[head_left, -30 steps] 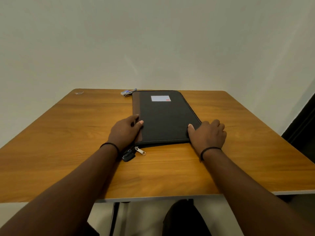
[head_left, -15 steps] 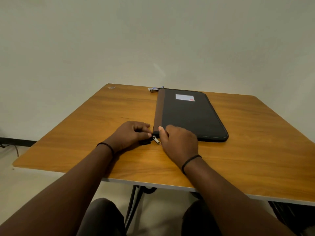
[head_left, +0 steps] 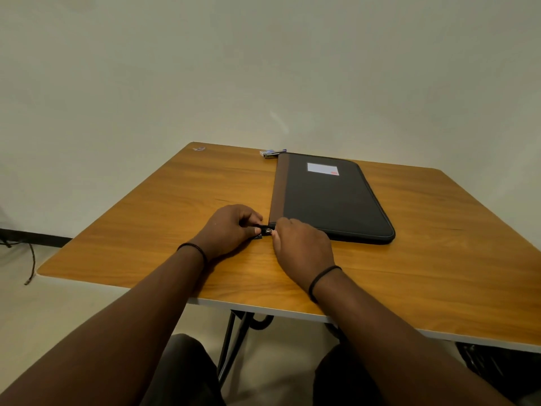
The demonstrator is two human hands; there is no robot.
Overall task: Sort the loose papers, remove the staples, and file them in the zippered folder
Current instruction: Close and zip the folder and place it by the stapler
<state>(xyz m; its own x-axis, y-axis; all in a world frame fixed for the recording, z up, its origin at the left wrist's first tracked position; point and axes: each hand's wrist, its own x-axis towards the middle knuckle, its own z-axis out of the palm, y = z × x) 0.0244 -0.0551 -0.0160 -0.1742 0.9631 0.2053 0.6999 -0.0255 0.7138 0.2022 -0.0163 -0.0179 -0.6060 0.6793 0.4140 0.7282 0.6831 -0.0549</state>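
The zippered folder (head_left: 330, 197) lies flat and closed, right of centre in the frame, on the wooden table (head_left: 175, 200); black cover, brown band down its left edge, a white label (head_left: 323, 168) near its far end; its near-left corner sits right at the middle of the frame, and that is where both hands meet. The left hand (head_left: 231, 230) comes in from the lower left, fingers curled, thumb and forefinger pinched on a small dark tab at that corner; the right hand (head_left: 301, 247) comes in from the lower right, fingers bent down over the same corner, fingertips closed on or right beside the metal zipper pull (head_left: 268, 230); exactly what each finger has hold of is too small to tell, but both hands are closed tight, not spread. The 2 hands almost touch across the pull. A dark band circles each wrist. Further out, at the far end of the folder, towards the upper centre, a small blue-and-silver tool (head_left: 272, 153) lies on the table just beside the folder's far-left corner; near the table's far-left corner lies a tiny pale scrap (head_left: 199, 148), too small to identify. Behind the table a plain pale wall (head_left: 263, 68) fills the upper frame; at the left edge a dark cable (head_left: 29, 259) trails on the floor.
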